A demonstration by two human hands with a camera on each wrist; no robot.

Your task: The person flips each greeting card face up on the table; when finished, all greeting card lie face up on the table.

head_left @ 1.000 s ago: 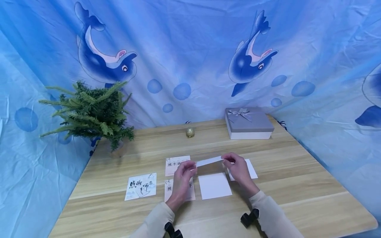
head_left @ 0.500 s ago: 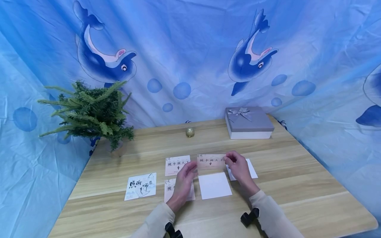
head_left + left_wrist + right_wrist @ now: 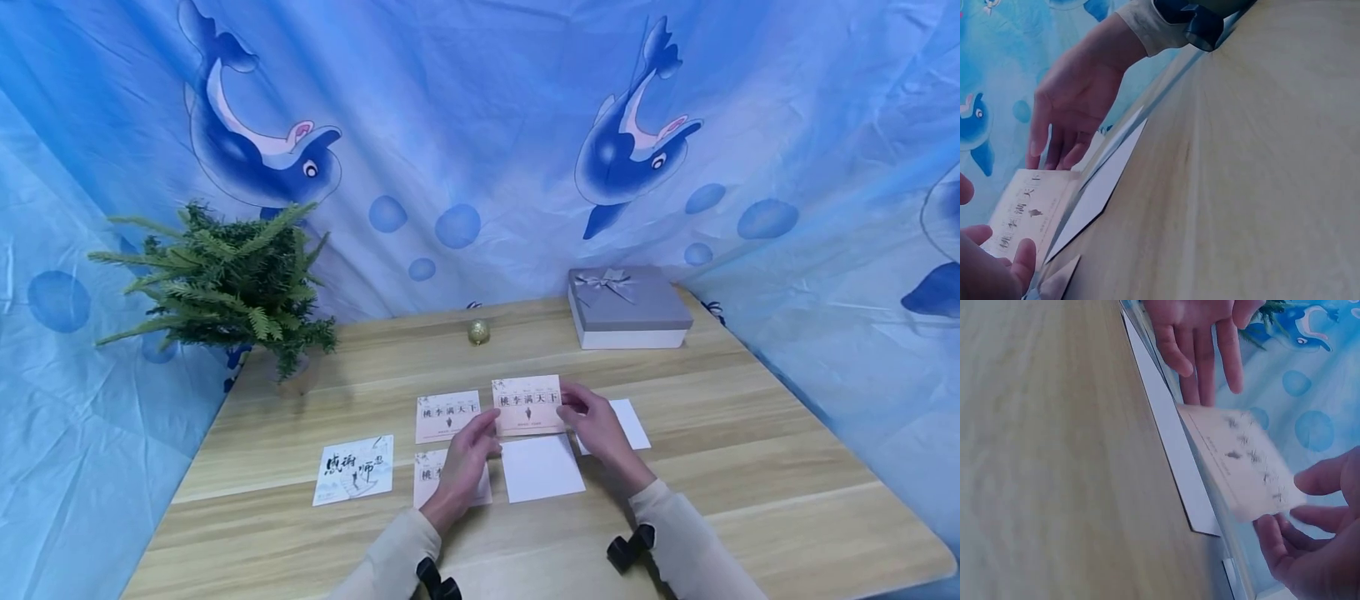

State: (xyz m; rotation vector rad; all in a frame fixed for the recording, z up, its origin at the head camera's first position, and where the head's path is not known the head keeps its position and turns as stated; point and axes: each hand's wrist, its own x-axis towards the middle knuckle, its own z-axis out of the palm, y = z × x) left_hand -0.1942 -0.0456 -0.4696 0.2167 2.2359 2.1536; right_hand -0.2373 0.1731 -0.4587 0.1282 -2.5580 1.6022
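Beyond the left hand [image 3: 463, 465] and the right hand [image 3: 600, 423] we see a blue cloth backdrop [image 3: 465, 117] patterned with dolphins and bubbles. Under the hands we have a wooden table [image 3: 750, 467]; past the left hand stands a bushy green plant [image 3: 232, 283], and past the right hand a grey-lidded box [image 3: 633, 304] (with a bow on top). We find the right hand pinching a printed card [image 3: 525, 427] by its right edge. The left hand's fingers are loosely extended at the opposite edge; we cannot tell whether they touch it. So the printed card hangs tilted between both hands, raised off the table. We also see a blank card [image 3: 543, 471] lying between the hands, a second blank card [image 3: 632, 423] partly behind the right hand, a matching card [image 3: 447, 427] just beyond the left hand, a half-hidden card [image 3: 427, 483] behind it, and a brush-lettered card [image 3: 354, 471] further left. Smallest is a gold ball [image 3: 478, 332], well beyond the hands.
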